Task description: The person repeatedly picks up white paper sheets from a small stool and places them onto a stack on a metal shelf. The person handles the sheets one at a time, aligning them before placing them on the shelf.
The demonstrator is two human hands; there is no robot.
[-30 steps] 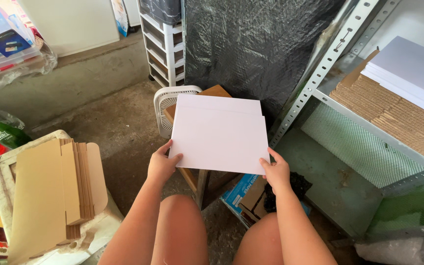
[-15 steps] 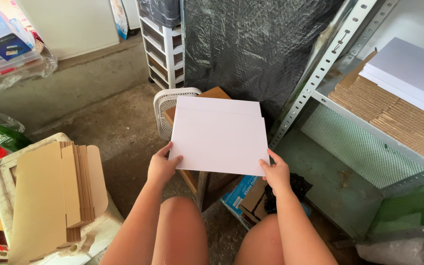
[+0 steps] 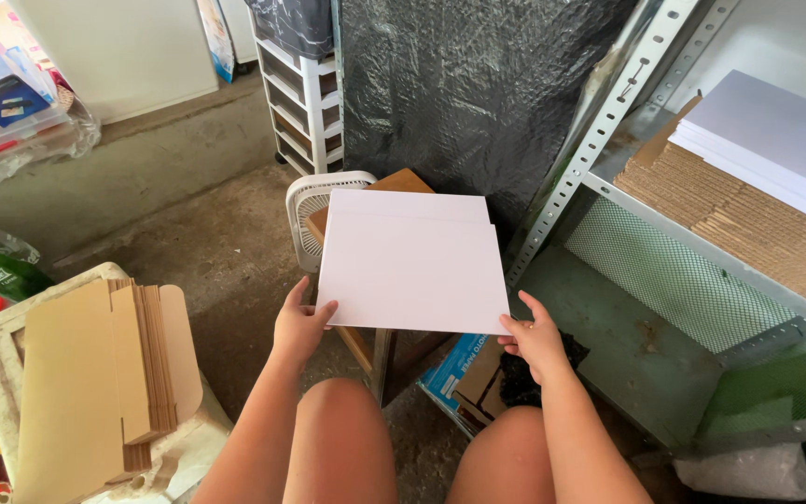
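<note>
**White sheets held flat between two hands**

While the person sits with bare knees showing, the left hand (image 3: 302, 324) grips the lower left corner of a stack of white sheets (image 3: 410, 266), and the right hand (image 3: 535, 338) pinches the lower right corner. The stack lies tilted between them, above the knees. Behind it stand a small white fan (image 3: 311, 213) and a black plastic sheet (image 3: 478, 89). Flat cardboard blanks (image 3: 95, 383) lie to the left, a metal shelf (image 3: 701, 247) to the right.

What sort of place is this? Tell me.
Likely a garage or storeroom used for packing: bare concrete floor, a metal rack stacked with cardboard sheets, and flat brown boxes beside the hands holding white card.
</note>
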